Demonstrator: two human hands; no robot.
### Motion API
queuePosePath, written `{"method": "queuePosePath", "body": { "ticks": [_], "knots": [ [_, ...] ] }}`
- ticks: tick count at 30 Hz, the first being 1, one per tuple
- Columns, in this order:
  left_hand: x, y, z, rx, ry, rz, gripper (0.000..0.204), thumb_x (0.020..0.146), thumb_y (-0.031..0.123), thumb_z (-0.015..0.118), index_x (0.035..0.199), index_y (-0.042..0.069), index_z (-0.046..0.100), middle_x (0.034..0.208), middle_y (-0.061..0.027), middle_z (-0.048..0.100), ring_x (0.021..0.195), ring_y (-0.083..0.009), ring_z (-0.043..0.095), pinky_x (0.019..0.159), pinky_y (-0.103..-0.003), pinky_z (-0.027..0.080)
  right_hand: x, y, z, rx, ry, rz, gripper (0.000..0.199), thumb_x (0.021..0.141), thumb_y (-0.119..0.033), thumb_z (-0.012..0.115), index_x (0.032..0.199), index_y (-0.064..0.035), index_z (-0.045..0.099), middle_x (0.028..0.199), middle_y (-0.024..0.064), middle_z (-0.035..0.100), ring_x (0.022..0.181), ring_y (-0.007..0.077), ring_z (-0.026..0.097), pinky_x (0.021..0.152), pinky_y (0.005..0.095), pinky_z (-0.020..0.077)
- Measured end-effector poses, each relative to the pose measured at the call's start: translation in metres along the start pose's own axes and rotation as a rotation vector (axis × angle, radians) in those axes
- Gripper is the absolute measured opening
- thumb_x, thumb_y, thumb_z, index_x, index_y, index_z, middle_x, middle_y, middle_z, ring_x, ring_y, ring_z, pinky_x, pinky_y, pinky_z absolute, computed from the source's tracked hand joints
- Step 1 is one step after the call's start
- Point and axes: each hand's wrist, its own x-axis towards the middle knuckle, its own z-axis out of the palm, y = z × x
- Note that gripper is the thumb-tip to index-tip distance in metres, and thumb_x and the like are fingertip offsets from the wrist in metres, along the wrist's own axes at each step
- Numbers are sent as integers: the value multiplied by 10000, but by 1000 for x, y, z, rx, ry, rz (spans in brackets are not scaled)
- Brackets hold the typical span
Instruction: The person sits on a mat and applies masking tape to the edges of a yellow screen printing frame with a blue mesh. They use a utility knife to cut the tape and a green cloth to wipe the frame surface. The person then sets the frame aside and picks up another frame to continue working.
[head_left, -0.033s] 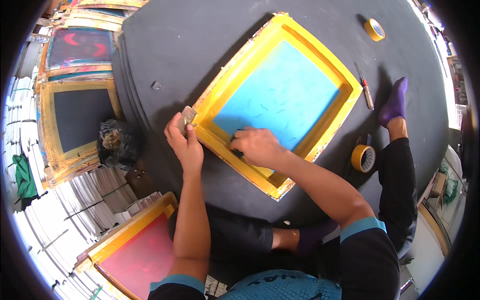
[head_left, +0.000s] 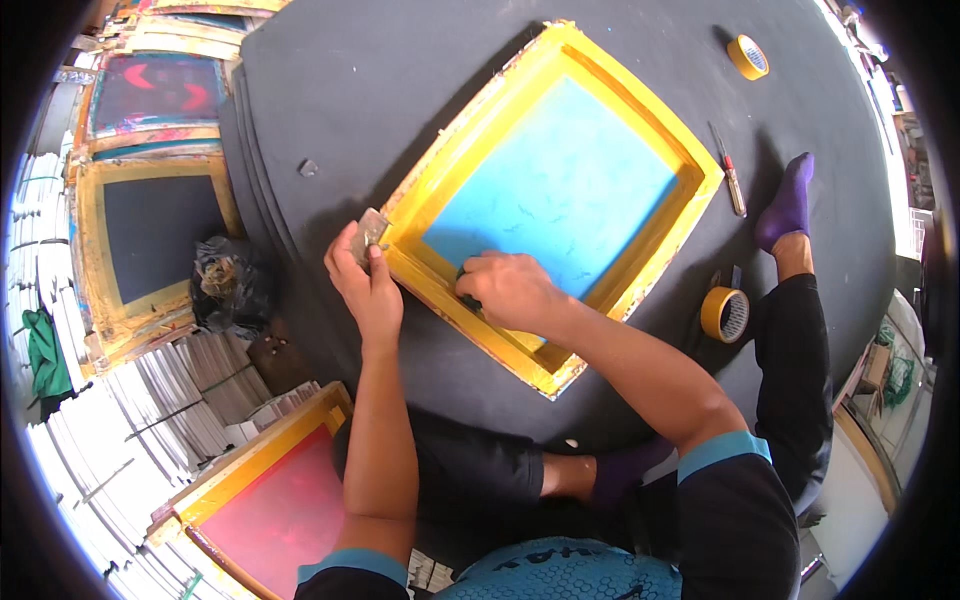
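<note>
A screen-printing frame (head_left: 478,138) with yellow-taped sides and a light blue mesh (head_left: 565,175) lies tilted on the dark tabletop. Small dark marks dot its mesh. My left hand (head_left: 375,305) grips a flat grey-brown block (head_left: 367,228) against the frame's left corner. Inside the frame, by its lower-left side, my right hand (head_left: 520,292) is closed around a small dark green piece (head_left: 466,297); most of that piece is hidden under the fingers, so its kind does not show.
Yellow tape rolls (head_left: 724,314) (head_left: 747,57) and a red-handled pointed tool (head_left: 733,178) lie right of the frame. My purple-socked foot (head_left: 788,205) rests nearby. More screens (head_left: 165,235) and a black plastic bag (head_left: 232,290) stand left; a pink screen (head_left: 275,510) leans at lower left.
</note>
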Motion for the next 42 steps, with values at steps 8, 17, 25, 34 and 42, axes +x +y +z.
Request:
{"method": "queuePosePath", "body": {
  "ticks": [8, 17, 25, 34, 42],
  "knots": [
    [6, -1, 3, 46, 13, 25, 394, 1007, 90, 585, 1397, 52, 545, 1394, -184, 507, 1285, -367, 483, 1092, -469, 385, -51, 12, -21, -149, -477, -3, 324, 736, -74, 674, 1013, -164, 817, 855, 28, 699, 1023, 292, 634, 763, 417, 574],
    [6, 0, 3, 44, 18, -10, 409, 1000, 73, 605, 1405, 94, 551, 1387, -154, 514, 1268, -366, 494, 1084, -483, 398, -107, -8, -49, 228, 50, 197, 125, 803, -146, 752, 909, -79, 757, 881, 152, 727, 869, 349, 705, 769, 474, 570],
    [7, -2, 6, 46, 44, 18, 431, 980, 47, 642, 1399, 107, 560, 1369, -161, 528, 1243, -377, 513, 1072, -492, 416, -171, -33, 16, -79, 382, 205, 163, 760, -11, 716, 916, -57, 708, 820, 104, 681, 767, 296, 683, 692, 414, 565],
    [6, 1, 6, 76, 50, -17, 437, 977, 39, 647, 1399, 109, 559, 1385, -170, 524, 1251, -392, 511, 1060, -503, 428, -167, -25, 14, -200, 480, 200, 131, 727, -56, 727, 848, -85, 687, 731, 47, 628, 706, 245, 644, 596, 382, 550],
    [6, -2, 7, 84, 71, 41, 455, 962, 17, 652, 1399, 106, 561, 1375, -174, 533, 1239, -402, 524, 1054, -510, 429, -166, 4, 11, -243, 602, 371, 91, 785, -98, 750, 860, -112, 699, 768, 58, 680, 696, 274, 683, 609, 388, 560]
  ]
}}
